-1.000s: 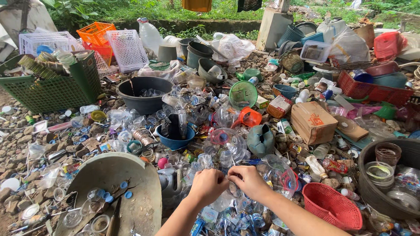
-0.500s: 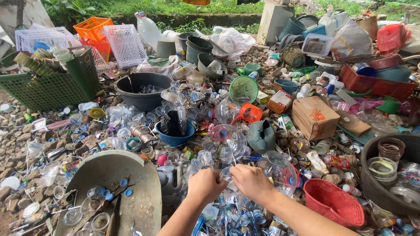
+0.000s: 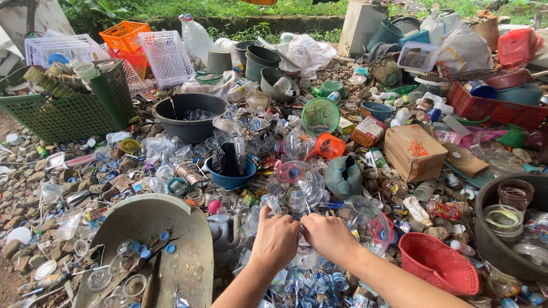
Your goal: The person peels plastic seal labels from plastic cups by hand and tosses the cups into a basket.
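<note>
Head view looks down on a wide spread of plastic scrap over stony ground [image 3: 34, 188], and the larger containers ring it as if each takes one kind of thing: a green mesh basket [image 3: 74, 117] at far left stacked with cups, a dark round tub [image 3: 188, 117] with clear pieces in it, a black tub [image 3: 485, 228] at right holding nested cups and lids. A grey basin [image 3: 188, 251], tipped on its side at lower left, has loose blue caps lying in it. A cardboard box [image 3: 414, 151] sits well apart to the right, and a red basket [image 3: 436, 262] lies just beside the right forearm. Low in the middle, both hands meet over a heap of crushed bottles: the left hand [image 3: 275, 236] and right hand [image 3: 326, 235] are closed on a small clear plastic bottle [image 3: 301, 242], pinching it between them, fingers curled at its top, held above the pile.
</note>
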